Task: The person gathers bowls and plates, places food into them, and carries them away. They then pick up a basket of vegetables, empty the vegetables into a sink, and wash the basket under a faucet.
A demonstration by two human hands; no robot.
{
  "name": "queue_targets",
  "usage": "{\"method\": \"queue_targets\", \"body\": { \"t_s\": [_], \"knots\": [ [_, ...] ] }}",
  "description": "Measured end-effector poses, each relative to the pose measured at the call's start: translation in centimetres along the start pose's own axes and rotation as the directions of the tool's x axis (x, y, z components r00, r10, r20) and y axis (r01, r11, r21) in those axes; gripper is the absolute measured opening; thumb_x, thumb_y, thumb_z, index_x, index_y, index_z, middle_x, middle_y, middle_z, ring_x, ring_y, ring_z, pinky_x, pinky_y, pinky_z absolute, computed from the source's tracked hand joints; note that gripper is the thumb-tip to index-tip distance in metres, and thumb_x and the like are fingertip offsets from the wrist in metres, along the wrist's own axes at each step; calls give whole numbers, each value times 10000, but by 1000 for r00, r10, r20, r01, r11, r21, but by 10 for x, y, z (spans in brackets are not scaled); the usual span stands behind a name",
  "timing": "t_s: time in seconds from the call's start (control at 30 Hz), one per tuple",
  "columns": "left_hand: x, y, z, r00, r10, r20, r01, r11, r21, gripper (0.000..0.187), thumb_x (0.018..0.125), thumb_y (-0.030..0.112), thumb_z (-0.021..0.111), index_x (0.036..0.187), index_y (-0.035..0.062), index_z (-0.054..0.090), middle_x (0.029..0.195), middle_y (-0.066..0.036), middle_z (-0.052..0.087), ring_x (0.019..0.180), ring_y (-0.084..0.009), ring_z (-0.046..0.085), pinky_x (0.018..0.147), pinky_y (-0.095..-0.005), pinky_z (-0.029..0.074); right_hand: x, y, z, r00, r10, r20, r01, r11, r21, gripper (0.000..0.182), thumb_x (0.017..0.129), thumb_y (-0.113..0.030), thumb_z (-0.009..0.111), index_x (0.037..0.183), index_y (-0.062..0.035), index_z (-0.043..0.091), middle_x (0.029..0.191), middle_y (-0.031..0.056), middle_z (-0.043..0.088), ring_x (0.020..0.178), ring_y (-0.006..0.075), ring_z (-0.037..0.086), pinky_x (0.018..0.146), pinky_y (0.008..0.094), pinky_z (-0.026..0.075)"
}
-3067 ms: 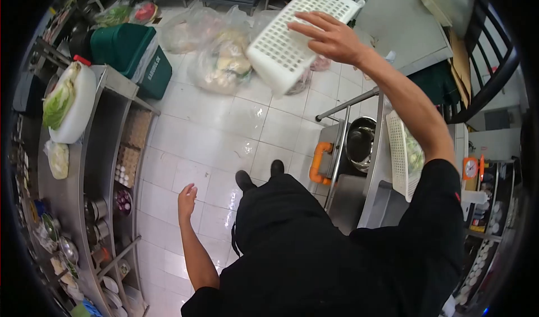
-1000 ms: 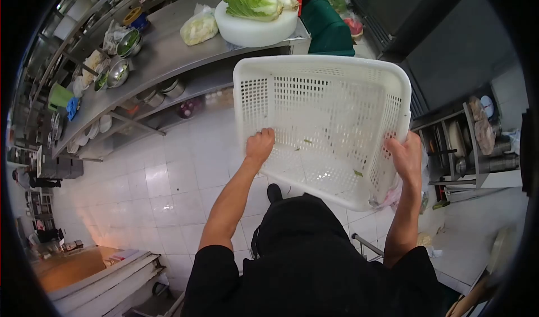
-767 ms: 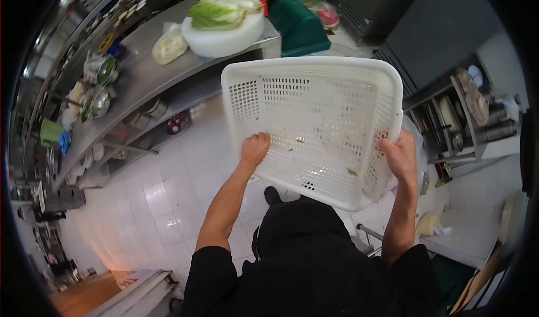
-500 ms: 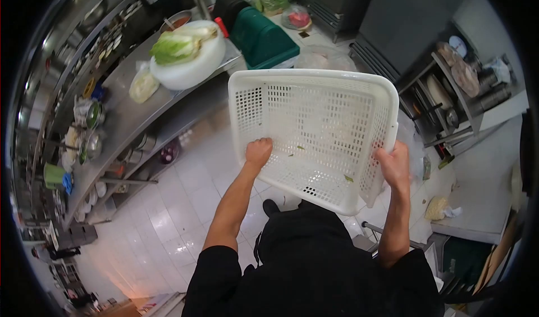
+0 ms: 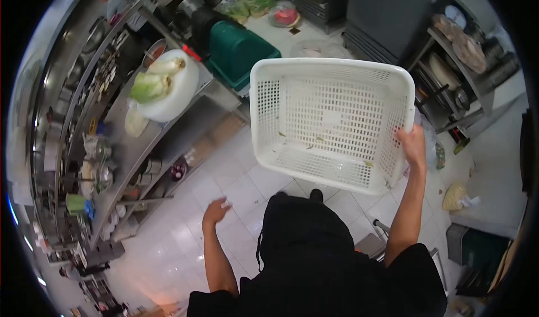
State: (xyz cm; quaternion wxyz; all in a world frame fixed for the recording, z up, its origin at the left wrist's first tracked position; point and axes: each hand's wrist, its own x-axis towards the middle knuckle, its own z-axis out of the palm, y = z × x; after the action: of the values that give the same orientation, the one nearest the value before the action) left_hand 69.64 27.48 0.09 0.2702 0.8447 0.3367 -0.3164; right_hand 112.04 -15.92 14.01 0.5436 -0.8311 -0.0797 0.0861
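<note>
A white perforated plastic basket (image 5: 334,117) hangs in front of me, its open side facing me. A few small green leaf scraps cling to its inside. My right hand (image 5: 414,146) grips its right side wall, with the thumb inside and the other fingers hidden behind. Off to the lower left, apart from the basket, my left hand (image 5: 216,210) is over the tiled floor. Its fingers look partly spread, and no object shows in it.
On the left steel counter (image 5: 126,151), napa cabbage (image 5: 151,87) rests on a thick white round block (image 5: 178,89). A green bin (image 5: 238,50) stands beyond the counter's end. A bag of pale food (image 5: 453,196) lies at right. Another person (image 5: 120,8) is at upper left.
My left hand has let go of the basket's left side and moved down and left. The basket, still in my right hand, has shifted right and slightly up in view.
</note>
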Motion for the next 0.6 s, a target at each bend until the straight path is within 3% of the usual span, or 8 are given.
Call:
{"method": "queue_targets", "body": {
  "t_s": [0.1, 0.13, 0.3, 0.4, 0.43, 0.47, 0.53, 0.6],
  "knots": [
    [-16, 90, -40, 945, -14, -326, -271, 520, -810, 684, 809, 301, 640, 1363, 24, 348, 1304, -159, 482, 1176, -238, 473, 991, -340, 352, 45, -11, 24, 984, -36, 177, 39, 999, -17, 222, 680, -21, 514, 858, 62, 619, 775, 72, 635, 662, 133, 583, 604, 281, 466],
    [-11, 115, -43, 906, -25, -423, -403, 259, -878, 636, 810, 259, 642, 1335, 4, 389, 1259, -154, 524, 1139, -221, 496, 973, -326, 366, 58, -9, 37, 966, -79, 246, 66, 996, 61, 231, 682, -16, 520, 877, 63, 613, 773, 69, 630, 657, 133, 580, 605, 282, 466],
    [38, 142, -63, 763, -23, -646, -623, 240, -745, 532, 762, 7, 551, 1271, -40, 403, 1178, -140, 553, 1036, -216, 564, 844, -340, 485, 113, -32, 96, 911, -73, 407, 3, 986, 169, 260, 705, -23, 563, 951, 58, 583, 773, 66, 622, 660, 165, 584, 623, 297, 470],
    [54, 152, -94, 730, -22, -683, -669, 180, -721, 522, 697, -74, 463, 1218, -65, 424, 1136, -145, 571, 992, -206, 587, 827, -317, 497, 128, -74, 131, 942, -312, 121, 332, 916, -223, 296, 717, -49, 602, 997, 40, 564, 866, 104, 618, 784, 226, 592, 732, 337, 463],
    [55, 162, -102, 725, -36, -688, -674, 171, -719, 522, 697, -74, 463, 1218, -65, 424, 1136, -145, 571, 992, -206, 587, 827, -317, 497, 120, -99, 146, 795, -590, -144, 498, 769, -401, 301, 714, -56, 613, 1000, 24, 566, 922, 122, 606, 864, 249, 575, 793, 356, 441],
    [54, 175, -112, 708, -89, -701, -692, 110, -713, 466, 702, -50, 473, 1168, -69, 464, 1099, -135, 586, 943, -187, 591, 809, -298, 485, 107, -122, 166, 495, -804, -329, 548, 583, -600, 306, 711, -62, 625, 1003, 8, 569, 977, 141, 594, 944, 273, 557, 855, 375, 418],
    [65, 186, -132, 687, -138, -713, -714, 51, -698, 414, 707, -27, 483, 1117, -74, 503, 1063, -125, 602, 894, -168, 594, 791, -279, 472, 77, -137, 229, 664, -737, -127, 728, 675, -116, 304, 700, -53, 635, 999, -18, 590, 1038, 150, 577, 1017, 308, 523, 918, 396, 378],
    [79, 192, -145, 665, -171, -727, -733, 38, -679, 395, 705, -27, 483, 1096, -78, 507, 1048, -124, 601, 881, -159, 589, 787, -274, 469, 71, -137, 295, 611, -616, 496, 610, 767, 201, 267, 720, -72, 629, 980, -13, 614, 1016, 161, 603, 986, 328, 552, 883, 381, 424]
  ]
}}
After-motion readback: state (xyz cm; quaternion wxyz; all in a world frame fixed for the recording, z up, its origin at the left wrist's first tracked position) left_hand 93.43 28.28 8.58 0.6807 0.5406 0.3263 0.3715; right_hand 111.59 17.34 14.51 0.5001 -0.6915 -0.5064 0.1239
